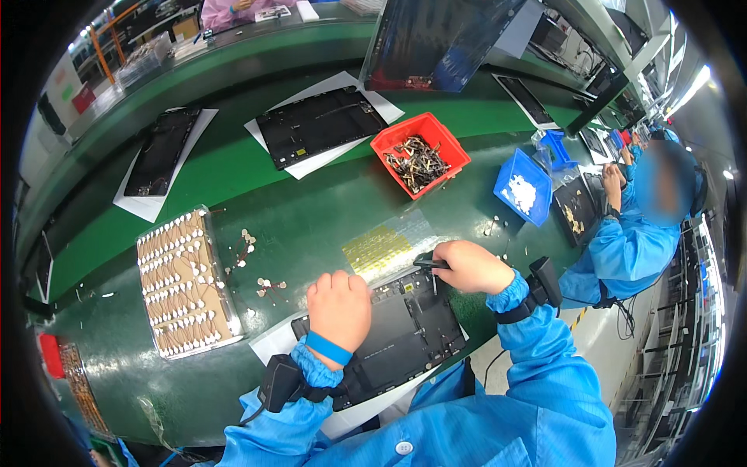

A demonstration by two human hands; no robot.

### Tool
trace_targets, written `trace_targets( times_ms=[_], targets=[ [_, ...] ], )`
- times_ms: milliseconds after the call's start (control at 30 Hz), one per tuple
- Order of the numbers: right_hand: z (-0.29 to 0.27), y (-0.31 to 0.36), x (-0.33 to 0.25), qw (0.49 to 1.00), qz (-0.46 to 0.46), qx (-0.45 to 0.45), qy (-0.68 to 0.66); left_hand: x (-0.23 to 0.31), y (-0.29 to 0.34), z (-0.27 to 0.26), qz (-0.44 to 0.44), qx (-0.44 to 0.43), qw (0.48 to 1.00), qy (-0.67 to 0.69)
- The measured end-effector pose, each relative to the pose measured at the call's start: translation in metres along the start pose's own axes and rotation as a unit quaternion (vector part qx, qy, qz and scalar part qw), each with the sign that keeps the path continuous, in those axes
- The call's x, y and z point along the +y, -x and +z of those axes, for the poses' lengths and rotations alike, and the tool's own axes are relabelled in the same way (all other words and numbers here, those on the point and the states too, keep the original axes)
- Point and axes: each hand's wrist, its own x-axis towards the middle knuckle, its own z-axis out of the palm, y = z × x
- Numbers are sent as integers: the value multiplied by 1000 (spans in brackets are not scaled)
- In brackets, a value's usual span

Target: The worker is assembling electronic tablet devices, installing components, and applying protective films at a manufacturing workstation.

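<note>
A black device housing (389, 338) with small parts along its edges lies on white paper in front of me. My left hand (339, 310) rests at its upper left edge with the fingers curled down; whatever is beneath them is hidden. At the upper right edge, my right hand (472, 267) grips a slim black tool (430, 262) that sticks out to the left; its exact kind is unclear. Just beyond the housing lies a clear sheet with yellow labels (375, 251). Loose white round parts with thin wires (268, 286) are scattered to the left.
A tray (223, 302) of wired white parts stands at left. Farther off are a red bin (426, 127) of dark cable pieces and a blue bin (510, 167) of white pieces. More black housings (319, 124) lie on the green belt. A co-worker (638, 241) sits at right.
</note>
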Motion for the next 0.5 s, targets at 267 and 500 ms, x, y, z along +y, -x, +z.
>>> trace_targets(
  times_ms=[267,500],
  targets=[
    [5,-8,5,1000,-11,23,4,1,2,1,0,6,1000,-5],
    [10,-6,4,999,13,35,1,2,3,0,-3,-3,1000,-3]
  ],
)
